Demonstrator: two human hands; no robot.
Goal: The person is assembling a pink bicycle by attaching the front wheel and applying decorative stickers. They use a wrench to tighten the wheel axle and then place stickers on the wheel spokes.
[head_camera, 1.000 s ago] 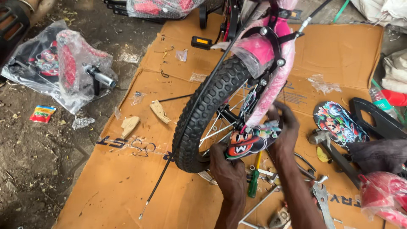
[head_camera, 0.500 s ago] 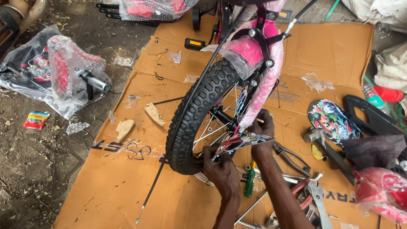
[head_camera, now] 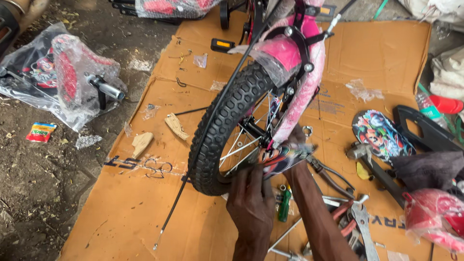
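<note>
A small pink bicycle stands over flattened cardboard (head_camera: 382, 53), its black knobby tyre (head_camera: 218, 126) toward me and a pink mudguard (head_camera: 290, 53) wrapped in plastic above it. My left hand (head_camera: 251, 200) presses a colourful printed plate (head_camera: 285, 158) against the spokes low on the wheel. My right hand (head_camera: 296, 139) holds the same plate's upper end near the hub and fork; its fingers are mostly hidden behind the plate. A loose black cable (head_camera: 176, 208) trails from the wheel down over the cardboard.
Tools lie right of my arms: a green screwdriver (head_camera: 284, 205), pliers (head_camera: 333, 174), a spanner (head_camera: 363, 227), a hammer (head_camera: 360, 151). A second printed plate (head_camera: 379, 135), black parts and a red wrapped part (head_camera: 435, 217) sit far right. A bagged seat (head_camera: 72, 79) rests on dirt at left.
The view has shifted closer to the wheel. Both hands have moved slightly left and down with the printed plate, which now lies flatter against the spokes.
</note>
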